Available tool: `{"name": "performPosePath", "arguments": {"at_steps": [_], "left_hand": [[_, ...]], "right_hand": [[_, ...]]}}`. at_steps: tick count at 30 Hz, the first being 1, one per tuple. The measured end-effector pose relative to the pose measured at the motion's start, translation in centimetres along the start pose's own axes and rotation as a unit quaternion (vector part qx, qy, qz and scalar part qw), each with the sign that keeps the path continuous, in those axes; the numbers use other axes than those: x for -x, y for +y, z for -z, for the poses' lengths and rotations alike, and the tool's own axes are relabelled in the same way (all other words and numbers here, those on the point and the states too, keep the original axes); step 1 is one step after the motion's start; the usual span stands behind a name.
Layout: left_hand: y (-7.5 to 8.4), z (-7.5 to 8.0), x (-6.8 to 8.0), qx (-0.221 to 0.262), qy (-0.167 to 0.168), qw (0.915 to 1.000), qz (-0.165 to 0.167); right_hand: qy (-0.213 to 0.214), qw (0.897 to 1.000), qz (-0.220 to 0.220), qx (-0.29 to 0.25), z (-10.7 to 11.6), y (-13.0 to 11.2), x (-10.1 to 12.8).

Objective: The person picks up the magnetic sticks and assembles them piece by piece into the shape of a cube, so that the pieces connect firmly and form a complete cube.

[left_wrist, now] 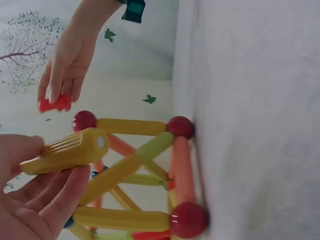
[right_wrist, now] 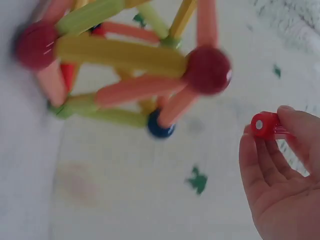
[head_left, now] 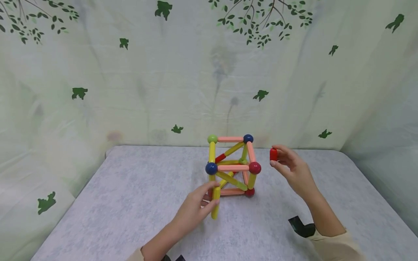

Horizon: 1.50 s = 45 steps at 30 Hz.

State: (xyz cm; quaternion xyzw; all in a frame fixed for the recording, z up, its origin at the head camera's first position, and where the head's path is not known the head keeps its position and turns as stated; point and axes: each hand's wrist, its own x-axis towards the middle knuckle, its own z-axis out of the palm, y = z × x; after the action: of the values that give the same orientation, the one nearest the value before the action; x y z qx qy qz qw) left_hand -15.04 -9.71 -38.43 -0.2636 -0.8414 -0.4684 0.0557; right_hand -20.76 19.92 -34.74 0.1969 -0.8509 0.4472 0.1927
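Observation:
A cube-shaped frame of magnetic rods and balls (head_left: 233,168) stands on the table, with yellow, pink and green rods joined by red, blue and green balls. Diagonal rods cross its sides. In front of its near left edge, my left hand (head_left: 195,206) pinches a yellow magnetic rod (head_left: 215,208) between thumb and fingers; a silvery round end shows on this rod (left_wrist: 100,141) in the left wrist view. To the right of the frame and apart from it, my right hand (head_left: 294,174) pinches a short red magnetic rod (head_left: 273,154) between thumb and fingertips, held above the table.
The table (head_left: 130,188) has a pale grey mottled cover. Behind it hangs a light curtain (head_left: 147,72) printed with leaves and branches, which continues along both sides. A dark strap (head_left: 302,227) sits by the right wrist.

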Motion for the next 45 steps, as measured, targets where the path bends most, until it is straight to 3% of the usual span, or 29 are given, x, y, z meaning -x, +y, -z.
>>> {"name": "performPosePath", "arguments": {"at_steps": [4, 8, 11, 17, 22, 28, 32, 37, 42, 45], "left_hand": [[1.4, 0.7, -1.2, 0.037, 0.065, 0.9969, -0.027], [3.2, 1.8, -3.1, 0.097, 0.118, 0.987, -0.049], [4.2, 2.6, -4.6, 0.155, 0.137, 0.9771, -0.05], [3.5, 2.5, -8.2, 0.255, 0.157, 0.9522, -0.06], [3.5, 1.7, -10.1, 0.321, 0.158, 0.932, -0.056], [3.4, 1.3, -10.7, 0.35, 0.139, 0.9257, -0.034], [4.3, 1.7, -10.5, 0.347, 0.131, 0.9282, -0.029], [4.1, 2.7, -11.0, 0.303, 0.132, 0.9435, -0.019], [1.3, 3.7, -12.2, 0.181, 0.141, 0.9732, 0.009], [-0.3, 4.3, -12.7, 0.08, 0.123, 0.9888, 0.029]], "right_hand": [[-0.026, 0.999, 0.035, 0.0, -1.6, -2.0, -1.9], [-0.074, 0.997, 0.014, 0.012, -2.8, -2.3, -3.0], [-0.094, 0.995, -0.002, 0.017, -3.2, -2.1, -3.2], [-0.12, 0.991, 0.046, 0.038, -3.5, -2.6, -3.4], [-0.137, 0.988, 0.063, 0.039, -3.6, -2.9, -3.6], [-0.146, 0.987, 0.055, 0.023, -3.9, -3.0, -3.6], [-0.136, 0.99, 0.03, 0.012, -4.2, -3.2, -3.9], [-0.121, 0.992, 0.025, -0.037, -4.9, -3.4, -5.4], [-0.142, 0.984, 0.044, -0.097, -5.7, -3.0, -7.2], [-0.154, 0.984, 0.043, -0.082, -6.1, -2.7, -7.9]]}}
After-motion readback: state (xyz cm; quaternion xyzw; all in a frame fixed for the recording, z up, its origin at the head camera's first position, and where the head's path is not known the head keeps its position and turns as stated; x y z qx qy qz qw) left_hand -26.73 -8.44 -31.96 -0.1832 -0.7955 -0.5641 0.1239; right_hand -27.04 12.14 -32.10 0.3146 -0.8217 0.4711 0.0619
